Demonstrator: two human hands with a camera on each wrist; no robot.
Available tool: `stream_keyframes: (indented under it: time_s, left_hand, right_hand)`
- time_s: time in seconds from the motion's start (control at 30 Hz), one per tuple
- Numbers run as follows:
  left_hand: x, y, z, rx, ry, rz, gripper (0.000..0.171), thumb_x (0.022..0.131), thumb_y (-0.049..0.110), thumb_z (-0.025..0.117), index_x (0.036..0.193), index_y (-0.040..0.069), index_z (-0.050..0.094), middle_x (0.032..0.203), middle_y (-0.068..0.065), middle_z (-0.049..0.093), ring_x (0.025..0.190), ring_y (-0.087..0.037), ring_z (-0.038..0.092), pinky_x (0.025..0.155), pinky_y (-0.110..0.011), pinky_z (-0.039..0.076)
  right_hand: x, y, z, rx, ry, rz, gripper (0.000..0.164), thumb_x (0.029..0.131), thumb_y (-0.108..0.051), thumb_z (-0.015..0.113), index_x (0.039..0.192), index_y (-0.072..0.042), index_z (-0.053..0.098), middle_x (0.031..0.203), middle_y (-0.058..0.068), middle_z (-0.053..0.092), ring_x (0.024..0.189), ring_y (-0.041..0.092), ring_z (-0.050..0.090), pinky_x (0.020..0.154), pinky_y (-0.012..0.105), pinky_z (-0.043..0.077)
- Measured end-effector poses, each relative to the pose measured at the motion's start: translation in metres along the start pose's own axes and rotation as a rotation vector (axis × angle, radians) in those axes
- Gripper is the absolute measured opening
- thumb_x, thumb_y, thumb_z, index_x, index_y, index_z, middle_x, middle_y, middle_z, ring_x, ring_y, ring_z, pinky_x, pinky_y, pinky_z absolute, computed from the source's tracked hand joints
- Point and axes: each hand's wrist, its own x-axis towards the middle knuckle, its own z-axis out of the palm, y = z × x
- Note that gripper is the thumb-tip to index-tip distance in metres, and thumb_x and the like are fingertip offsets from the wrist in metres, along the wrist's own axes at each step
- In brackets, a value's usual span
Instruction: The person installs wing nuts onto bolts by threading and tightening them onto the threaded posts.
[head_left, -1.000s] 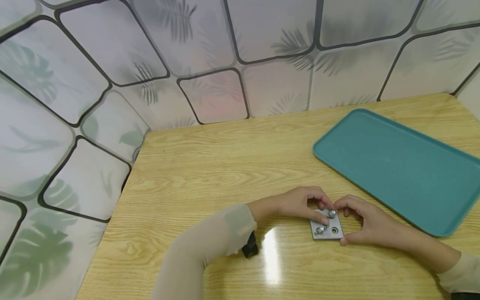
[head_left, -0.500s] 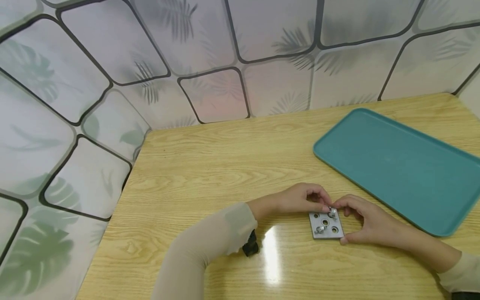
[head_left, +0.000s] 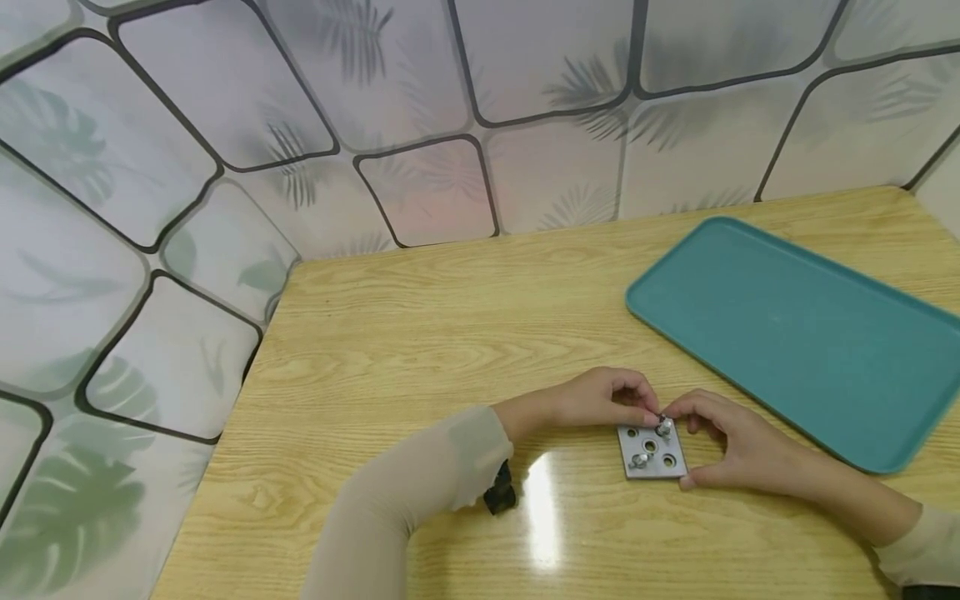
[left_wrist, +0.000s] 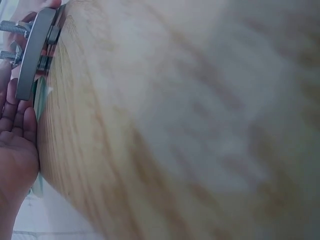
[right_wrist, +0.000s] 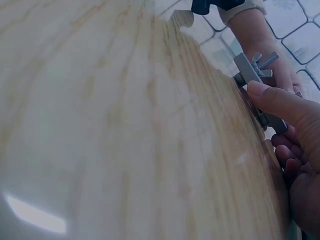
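A square metal plate point(head_left: 655, 463) with several holes is held just above the table, bolt heads downward. Two bolts pass through it, topped by a near wing nut point(head_left: 640, 460) and a far wing nut point(head_left: 664, 427). My left hand point(head_left: 596, 398) pinches at the far wing nut with thumb and fingertips. The right hand point(head_left: 723, 439) grips the plate's right side, its thumb at the near corner and its fingers at the far one. Threaded bolt ends point(left_wrist: 14, 27) stick out of the plate in the left wrist view. The right wrist view shows the right thumb point(right_wrist: 272, 97) against the plate's edge.
A teal tray point(head_left: 787, 333) lies on the wooden table point(head_left: 420, 333), behind and right of the hands. A patterned wall covering point(head_left: 555, 175) rises along the table's back and left edges. A black strap point(head_left: 500, 489) hangs below my left sleeve.
The left thumb has drawn back from the plate's middle to the far wing nut, uncovering the holes. That wing nut looks slightly turned. The right hand keeps its grip on the plate.
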Motion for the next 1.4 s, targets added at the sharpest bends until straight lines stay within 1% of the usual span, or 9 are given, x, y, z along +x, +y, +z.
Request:
stream_keyframes:
  time_s: [0.1, 0.2, 0.37, 0.6, 0.77, 0.9, 1.03, 1.23, 1.4]
  left_hand:
    - [-0.0001, 0.0005, -0.0005, 0.029, -0.031, 0.024, 0.023, 0.087, 0.014, 0.069, 0.109, 0.009, 0.065, 0.097, 0.007, 0.062, 0.088, 0.001, 0.056, 0.083, -0.014, 0.046]
    - [-0.0005, 0.0009, -0.0018, 0.096, -0.073, 0.052, 0.031, 0.085, 0.015, 0.071, 0.115, 0.011, 0.064, 0.104, 0.007, 0.058, 0.094, 0.002, 0.052, 0.088, -0.012, 0.043]
    - [-0.0010, 0.0012, -0.0031, 0.156, -0.113, 0.076, 0.034, 0.085, 0.016, 0.071, 0.118, 0.012, 0.063, 0.108, 0.006, 0.055, 0.098, 0.003, 0.050, 0.091, -0.011, 0.040]
    - [-0.0006, -0.0006, -0.0027, 0.135, -0.080, 0.070, 0.026, 0.090, 0.016, 0.065, 0.116, 0.011, 0.064, 0.105, 0.006, 0.058, 0.094, 0.002, 0.052, 0.087, -0.012, 0.043]
    - [0.0000, -0.0006, 0.0000, 0.064, -0.019, 0.035, 0.014, 0.092, 0.016, 0.062, 0.104, 0.009, 0.062, 0.094, 0.005, 0.061, 0.085, 0.001, 0.055, 0.081, -0.013, 0.046]
    - [0.0003, -0.0006, 0.0015, 0.062, 0.002, 0.024, 0.009, 0.092, 0.017, 0.063, 0.097, 0.010, 0.059, 0.089, 0.005, 0.060, 0.082, 0.001, 0.053, 0.079, -0.012, 0.045]
    - [0.0003, -0.0006, 0.0015, 0.063, -0.006, 0.028, 0.009, 0.094, 0.017, 0.061, 0.099, 0.010, 0.061, 0.091, 0.005, 0.061, 0.083, 0.001, 0.053, 0.081, -0.012, 0.044]
    - [-0.0009, -0.0008, -0.0003, 0.067, -0.033, 0.028, 0.017, 0.096, 0.019, 0.057, 0.108, 0.009, 0.064, 0.099, 0.006, 0.061, 0.089, 0.000, 0.054, 0.086, -0.013, 0.043]
    - [-0.0008, 0.0004, -0.0017, 0.156, -0.096, 0.061, 0.028, 0.090, 0.019, 0.066, 0.117, 0.011, 0.064, 0.105, 0.005, 0.055, 0.095, 0.001, 0.049, 0.089, -0.011, 0.040]
  right_hand:
    - [0.0006, -0.0006, -0.0003, -0.006, 0.002, -0.004, 0.066, 0.056, -0.018, 0.092, 0.112, -0.012, 0.058, 0.104, -0.010, 0.055, 0.085, 0.005, 0.046, 0.071, 0.016, 0.038]
    - [0.0011, -0.0006, -0.0004, -0.003, 0.002, -0.011, 0.065, 0.056, -0.016, 0.092, 0.111, -0.012, 0.057, 0.102, -0.010, 0.054, 0.084, 0.005, 0.045, 0.069, 0.017, 0.038]
    - [0.0008, 0.0004, -0.0004, 0.002, -0.004, -0.008, 0.064, 0.057, -0.016, 0.091, 0.112, -0.012, 0.057, 0.101, -0.010, 0.054, 0.084, 0.005, 0.044, 0.069, 0.017, 0.038]
    - [0.0006, 0.0022, 0.0006, 0.008, -0.003, -0.010, 0.066, 0.057, -0.016, 0.092, 0.113, -0.012, 0.057, 0.105, -0.010, 0.055, 0.085, 0.005, 0.046, 0.071, 0.016, 0.038]
    - [0.0007, 0.0025, 0.0011, 0.021, -0.006, -0.016, 0.067, 0.056, -0.015, 0.091, 0.114, -0.010, 0.058, 0.107, -0.008, 0.056, 0.085, 0.005, 0.046, 0.073, 0.016, 0.039]
    - [0.0010, 0.0020, 0.0014, 0.023, -0.004, -0.020, 0.066, 0.056, -0.014, 0.091, 0.112, -0.010, 0.058, 0.106, -0.008, 0.056, 0.085, 0.005, 0.046, 0.073, 0.015, 0.039]
    - [0.0006, 0.0009, 0.0014, 0.018, -0.002, -0.007, 0.065, 0.056, -0.014, 0.091, 0.112, -0.010, 0.058, 0.106, -0.009, 0.056, 0.085, 0.004, 0.046, 0.072, 0.015, 0.038]
    - [0.0000, 0.0008, 0.0011, 0.017, -0.007, 0.003, 0.066, 0.057, -0.016, 0.091, 0.113, -0.011, 0.058, 0.105, -0.009, 0.055, 0.085, 0.005, 0.046, 0.071, 0.016, 0.038]
    - [0.0000, 0.0012, 0.0004, 0.018, -0.009, 0.002, 0.064, 0.058, -0.016, 0.091, 0.112, -0.013, 0.057, 0.101, -0.009, 0.054, 0.084, 0.005, 0.045, 0.070, 0.017, 0.038]
